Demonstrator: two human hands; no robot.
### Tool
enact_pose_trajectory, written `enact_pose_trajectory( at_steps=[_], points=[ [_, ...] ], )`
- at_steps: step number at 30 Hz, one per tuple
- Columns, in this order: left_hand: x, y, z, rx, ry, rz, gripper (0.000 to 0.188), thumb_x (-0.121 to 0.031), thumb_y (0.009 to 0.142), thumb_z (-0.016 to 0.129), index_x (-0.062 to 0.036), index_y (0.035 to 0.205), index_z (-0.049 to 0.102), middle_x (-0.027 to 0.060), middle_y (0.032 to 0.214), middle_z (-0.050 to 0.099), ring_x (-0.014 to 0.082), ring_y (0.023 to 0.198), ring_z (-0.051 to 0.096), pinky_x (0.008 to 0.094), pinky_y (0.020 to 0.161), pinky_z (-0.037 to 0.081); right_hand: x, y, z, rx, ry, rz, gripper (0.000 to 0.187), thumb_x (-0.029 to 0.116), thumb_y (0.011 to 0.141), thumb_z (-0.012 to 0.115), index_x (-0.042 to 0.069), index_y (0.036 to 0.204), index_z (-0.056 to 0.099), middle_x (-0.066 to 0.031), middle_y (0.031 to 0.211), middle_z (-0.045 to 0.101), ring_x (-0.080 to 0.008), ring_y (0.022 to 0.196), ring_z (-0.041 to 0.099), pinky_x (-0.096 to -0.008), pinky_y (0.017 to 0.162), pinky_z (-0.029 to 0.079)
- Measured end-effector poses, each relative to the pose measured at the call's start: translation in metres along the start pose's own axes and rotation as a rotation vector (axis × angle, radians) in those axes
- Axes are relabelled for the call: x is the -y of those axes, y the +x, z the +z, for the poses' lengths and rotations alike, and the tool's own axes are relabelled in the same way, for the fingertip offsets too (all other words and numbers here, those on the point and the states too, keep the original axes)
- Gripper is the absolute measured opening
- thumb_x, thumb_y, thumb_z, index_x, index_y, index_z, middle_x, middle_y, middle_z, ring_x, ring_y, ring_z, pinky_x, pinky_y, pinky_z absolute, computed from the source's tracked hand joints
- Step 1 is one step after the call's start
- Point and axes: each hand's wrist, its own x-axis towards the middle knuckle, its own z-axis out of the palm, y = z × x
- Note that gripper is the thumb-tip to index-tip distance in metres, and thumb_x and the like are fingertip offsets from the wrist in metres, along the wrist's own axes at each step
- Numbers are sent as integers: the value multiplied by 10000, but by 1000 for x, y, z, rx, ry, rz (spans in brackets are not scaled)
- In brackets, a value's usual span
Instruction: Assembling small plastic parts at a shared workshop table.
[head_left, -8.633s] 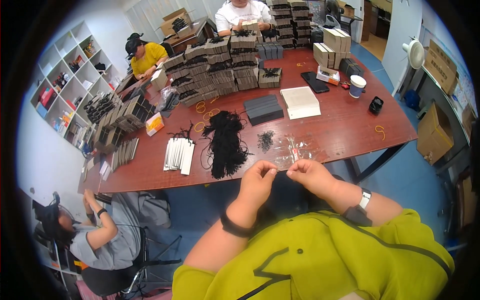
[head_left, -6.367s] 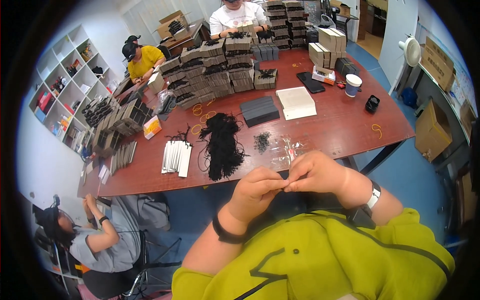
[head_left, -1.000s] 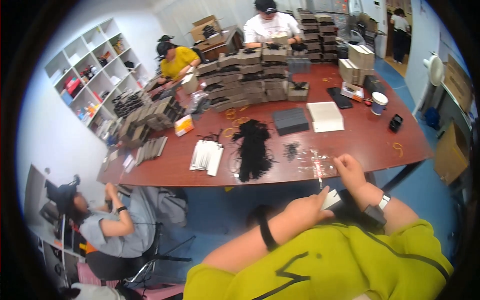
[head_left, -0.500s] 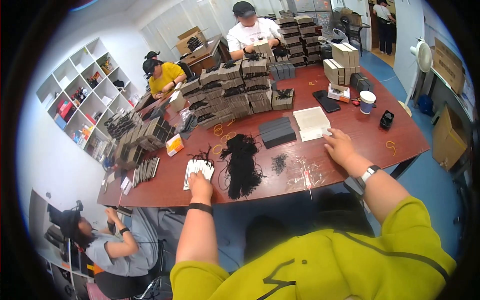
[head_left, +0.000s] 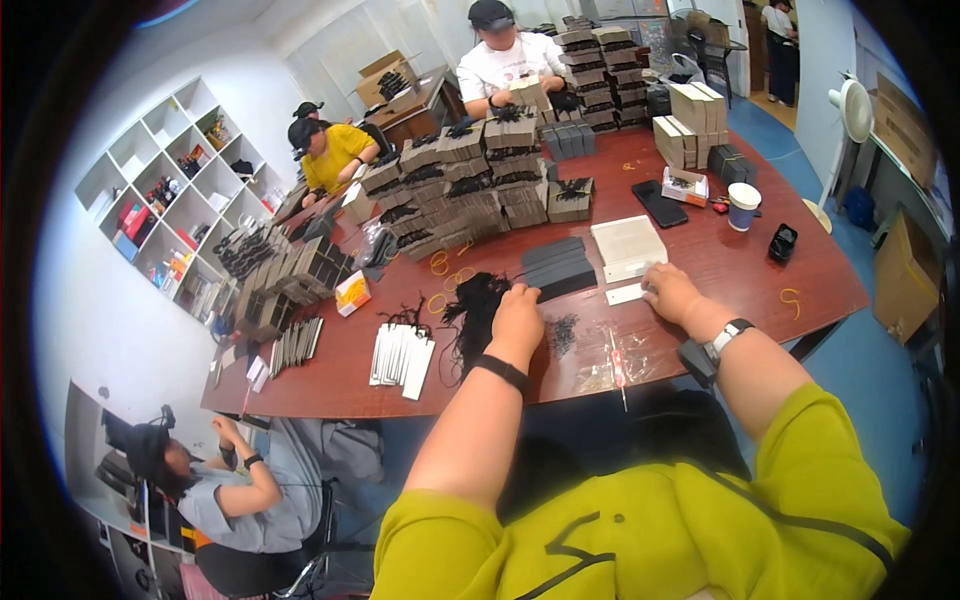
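Note:
My right hand pinches the right end of a small white card strip, just in front of a stack of off-white cards. My left hand is over the right side of a bundle of black cords, its fingers curled together; what they hold, if anything, is hidden. Behind that hand lies a row of dark grey card stacks. A fan of white tags with black cords lies to the left. Between my hands is a scatter of small black pieces.
A screwdriver-like red and white tool lies on clear plastic near the table edge. Tall stacks of corded grey tags stand ahead. A phone, paper cup and black case are at right. Other people sit around the table.
My left hand has left the white tags and moved right to the black cords. My right hand has drawn a white strip slightly toward me from the off-white stack.

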Motion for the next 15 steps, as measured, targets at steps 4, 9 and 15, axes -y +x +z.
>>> enact_pose_trajectory(
  at_steps=[4,9,15],
  points=[
    [-9,15,15,136,103,-108,219,-38,802,525,-27,1012,584,138,1087,515,307,996,554,392,836,485,6,-6,-1,9,49,23,261,199,768,668,117,1010,619,-107,1101,541,-314,1101,455,-413,925,383],
    [-16,17,27,217,283,-94,162,-43,827,495,3,958,580,149,1079,502,316,949,578,388,785,517,8,-20,0,-142,175,-54,282,141,759,646,87,1028,581,-134,1098,532,-330,1064,466,-407,914,381],
    [-14,14,25,239,344,-38,172,-55,838,488,-20,979,580,136,1061,509,301,960,578,378,804,509,13,-18,3,-168,187,-137,263,67,761,584,76,1020,537,-119,992,587,-298,980,536,-408,880,366]
  ],
)
